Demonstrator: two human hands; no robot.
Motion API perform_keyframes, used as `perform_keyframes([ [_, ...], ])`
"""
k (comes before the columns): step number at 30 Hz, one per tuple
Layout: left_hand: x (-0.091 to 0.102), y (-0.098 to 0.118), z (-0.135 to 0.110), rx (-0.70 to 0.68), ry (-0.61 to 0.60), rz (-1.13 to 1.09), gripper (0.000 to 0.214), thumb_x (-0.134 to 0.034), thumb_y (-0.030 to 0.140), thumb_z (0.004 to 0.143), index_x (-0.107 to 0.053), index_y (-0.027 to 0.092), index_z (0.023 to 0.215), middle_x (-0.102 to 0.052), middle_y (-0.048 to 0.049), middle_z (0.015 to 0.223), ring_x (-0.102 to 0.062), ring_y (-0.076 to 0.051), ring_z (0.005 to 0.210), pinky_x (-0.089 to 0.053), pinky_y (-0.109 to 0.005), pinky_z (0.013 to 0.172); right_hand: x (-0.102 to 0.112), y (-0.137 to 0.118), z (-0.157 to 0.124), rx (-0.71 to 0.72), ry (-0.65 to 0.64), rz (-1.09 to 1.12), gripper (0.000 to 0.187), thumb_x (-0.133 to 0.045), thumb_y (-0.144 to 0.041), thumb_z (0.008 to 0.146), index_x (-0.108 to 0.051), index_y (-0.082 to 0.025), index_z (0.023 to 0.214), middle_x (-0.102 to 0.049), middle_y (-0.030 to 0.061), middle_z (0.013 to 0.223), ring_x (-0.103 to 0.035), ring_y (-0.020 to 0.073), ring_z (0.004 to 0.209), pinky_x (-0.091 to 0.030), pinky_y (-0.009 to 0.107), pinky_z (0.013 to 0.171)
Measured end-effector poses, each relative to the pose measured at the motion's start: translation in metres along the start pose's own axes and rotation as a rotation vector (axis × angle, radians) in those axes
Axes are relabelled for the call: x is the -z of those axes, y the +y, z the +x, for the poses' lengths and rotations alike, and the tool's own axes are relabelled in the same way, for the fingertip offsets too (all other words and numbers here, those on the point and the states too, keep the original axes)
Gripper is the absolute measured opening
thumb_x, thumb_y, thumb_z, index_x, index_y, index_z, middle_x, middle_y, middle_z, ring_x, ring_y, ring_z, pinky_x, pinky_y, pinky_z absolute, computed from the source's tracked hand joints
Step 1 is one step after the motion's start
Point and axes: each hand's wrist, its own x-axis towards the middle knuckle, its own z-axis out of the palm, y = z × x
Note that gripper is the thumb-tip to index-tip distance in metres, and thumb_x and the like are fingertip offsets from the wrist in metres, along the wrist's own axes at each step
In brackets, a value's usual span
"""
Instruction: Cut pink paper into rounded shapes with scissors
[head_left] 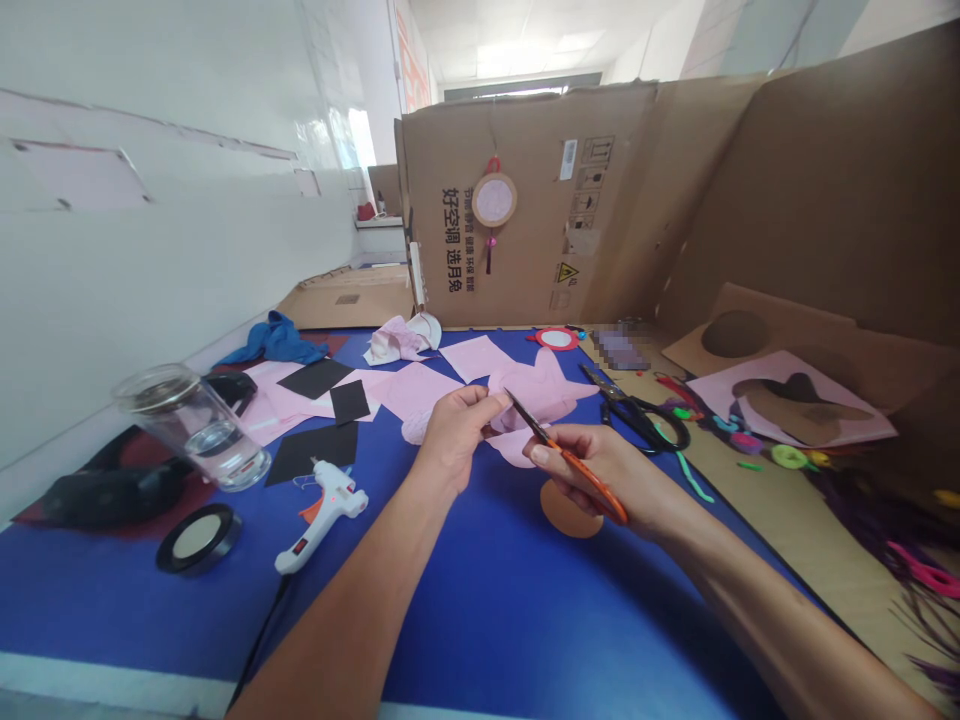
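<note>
My left hand pinches something at its fingertips, most likely the edge of a pink piece, but the fingers hide it. In my right hand is a pair of tweezers or scissors with orange handles; its dark narrow tip reaches up to my left fingertips. Just behind the hands lie pink cut-out shapes with rounded lobes. Below my right hand rests an orange-brown disc on the blue table mat.
A white glue gun, a round black tin and a glass of water stand left. Black-handled scissors and coloured craft bits lie right. Cardboard walls rise behind; a round pendant hangs there.
</note>
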Motion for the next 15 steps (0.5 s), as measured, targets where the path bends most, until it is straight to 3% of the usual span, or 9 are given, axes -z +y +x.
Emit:
perform_keyframes([
  [15,0.0003,0.0002,-0.0006,-0.001,-0.017,-0.008,0.036,-0.088,0.037,0.065,-0.057,0.02,0.059,-0.055,0.003,0.06,-0.053,-0.012,0.058,-0.046,-0.029,0.064,0.0021,0.0049,0.001,-0.002,-0.012,-0.018,0.05,-0.085,-0.063,0.078,-0.057,-0.022,0.077,-0.047,-0.0084,0.049,-0.035,0.007,0.04,-0.025,0.02,0.038],
])
